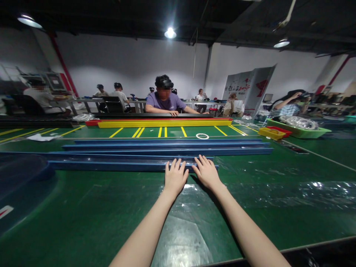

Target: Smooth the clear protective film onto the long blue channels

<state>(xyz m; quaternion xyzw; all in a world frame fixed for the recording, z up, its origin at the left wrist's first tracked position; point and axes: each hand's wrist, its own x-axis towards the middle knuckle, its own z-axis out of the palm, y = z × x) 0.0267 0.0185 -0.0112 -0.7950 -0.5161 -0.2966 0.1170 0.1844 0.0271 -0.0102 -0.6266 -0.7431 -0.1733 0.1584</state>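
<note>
My left hand [175, 178] lies flat with fingers spread, its fingertips on the nearest long blue channel strip [111, 165]. Beside it, my right hand [206, 172] is also open, resting over the right end of the same strip. Neither hand grasps anything. Clear plastic film [278, 193] seems to stretch across the green table [97, 215] to the right of my hands. Just beyond the near strip lie more blue channel strips [167, 151], roughly parallel to it.
A dark blue rounded object [22, 185] sits at the left. Farther off are a yellow strip [164, 124], a white ring [202, 136], a yellow tray [270, 133] and a green bin [319, 130]. Across the table a person in a purple shirt [158, 104] leans over a black strip.
</note>
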